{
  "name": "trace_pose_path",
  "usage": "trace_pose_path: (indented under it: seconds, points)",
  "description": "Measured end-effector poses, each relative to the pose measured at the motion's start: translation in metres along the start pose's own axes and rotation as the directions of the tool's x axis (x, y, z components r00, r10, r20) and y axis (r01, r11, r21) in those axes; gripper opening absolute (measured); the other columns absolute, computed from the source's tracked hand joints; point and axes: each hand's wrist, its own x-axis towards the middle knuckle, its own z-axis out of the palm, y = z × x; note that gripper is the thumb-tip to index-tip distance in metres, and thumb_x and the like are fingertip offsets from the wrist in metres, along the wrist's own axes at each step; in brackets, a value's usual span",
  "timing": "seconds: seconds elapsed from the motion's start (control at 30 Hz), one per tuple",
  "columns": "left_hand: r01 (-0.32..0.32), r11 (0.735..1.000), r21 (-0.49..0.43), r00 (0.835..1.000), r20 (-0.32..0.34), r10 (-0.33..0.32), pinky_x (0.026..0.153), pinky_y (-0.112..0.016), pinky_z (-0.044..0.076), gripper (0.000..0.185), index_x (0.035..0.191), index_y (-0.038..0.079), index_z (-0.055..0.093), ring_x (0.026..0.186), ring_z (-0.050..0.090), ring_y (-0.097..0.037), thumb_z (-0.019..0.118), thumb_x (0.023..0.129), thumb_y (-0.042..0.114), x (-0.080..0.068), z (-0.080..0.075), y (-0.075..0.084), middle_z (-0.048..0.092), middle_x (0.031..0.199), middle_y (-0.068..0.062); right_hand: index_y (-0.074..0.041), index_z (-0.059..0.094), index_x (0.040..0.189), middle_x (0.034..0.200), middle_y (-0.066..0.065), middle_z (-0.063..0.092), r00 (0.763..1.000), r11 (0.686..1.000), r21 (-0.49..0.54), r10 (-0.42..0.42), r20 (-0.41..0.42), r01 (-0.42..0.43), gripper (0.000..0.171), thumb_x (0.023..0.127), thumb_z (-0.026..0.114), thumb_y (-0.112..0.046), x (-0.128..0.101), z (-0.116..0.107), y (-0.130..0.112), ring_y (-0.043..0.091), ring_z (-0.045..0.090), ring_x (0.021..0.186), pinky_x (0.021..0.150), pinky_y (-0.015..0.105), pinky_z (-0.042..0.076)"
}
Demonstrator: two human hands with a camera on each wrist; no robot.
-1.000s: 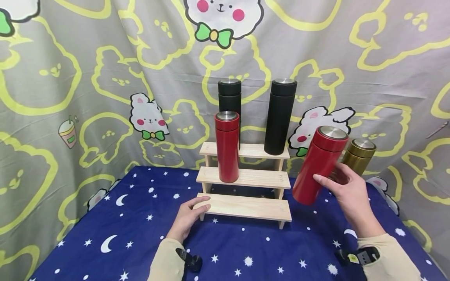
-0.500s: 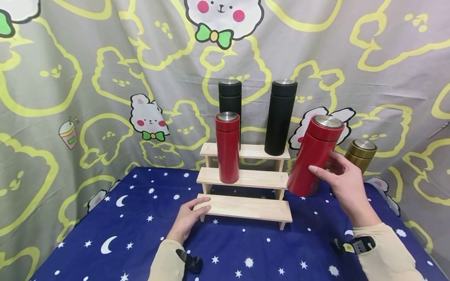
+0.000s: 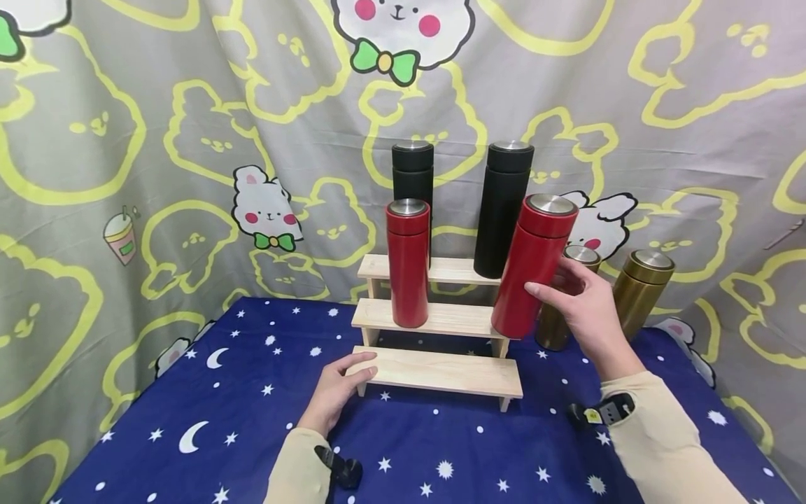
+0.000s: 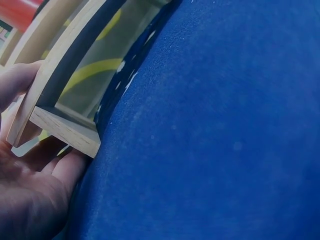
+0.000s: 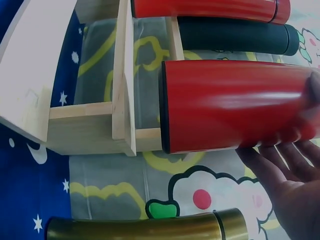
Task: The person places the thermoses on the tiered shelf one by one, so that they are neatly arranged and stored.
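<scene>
My right hand [image 3: 582, 304] grips a red thermos [image 3: 525, 262] by its right side, thumb across the front. The flask leans with its lid to the right, its base close by the right end of the middle step. In the right wrist view, the thermos base [image 5: 164, 107] overlaps the area beside that step's end. My left hand [image 3: 340, 388] holds the left end of the bottom step of a three-step wooden display rack [image 3: 434, 371]; the left wrist view has fingers curled around the board's end by its leg [image 4: 75, 135]. Another red thermos [image 3: 408, 273] stands upright on the middle step's left.
Two black thermoses, a left one [image 3: 412, 164] and a right one [image 3: 500, 217], stand on the top step. To the rack's right are two gold thermoses, one [image 3: 553, 329] partly behind my right hand, the other [image 3: 639, 294] farther right. A patterned curtain [image 3: 315, 140] hangs behind.
My right hand has moved left with the red thermos, bringing it up to the middle step's right end and more upright. A second gold thermos has come into view. The left hand stays put.
</scene>
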Motion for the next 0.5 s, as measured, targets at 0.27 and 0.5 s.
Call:
trace_pose_path:
  seconds: [0.27, 0.5]
  points:
    - [-0.014, 1.000, -0.004, 1.000, -0.012, 0.014, 0.061, -0.025, 0.039, 0.038, 0.117, 0.005, 0.072, 0.075, 0.055, -0.016, 0.081, 0.082, 0.017, 0.010, -0.002, -0.011, 0.059, 0.110, -0.009, -0.010, 0.047, 0.146, 0.128, 0.008, 0.058, 0.999, 0.999, 0.013, -0.034, 0.025, 0.034, 0.067, 0.088, 0.075, -0.030, 0.012, 0.010, 0.001, 0.019, 0.055, 0.111, 0.083, 0.023, 0.049]
    - [0.002, 1.000, 0.012, 1.000, -0.016, -0.001, 0.060, -0.025, 0.038, 0.037, 0.116, 0.008, 0.073, 0.074, 0.054, -0.017, 0.081, 0.081, 0.018, 0.006, -0.002, -0.010, 0.059, 0.107, -0.008, -0.007, 0.048, 0.144, 0.128, 0.012, 0.057, 0.999, 1.000, 0.007, -0.012, 0.039, 0.012, 0.069, 0.087, 0.076, -0.033, 0.016, 0.023, 0.007, 0.020, 0.055, 0.112, 0.086, 0.027, 0.049]
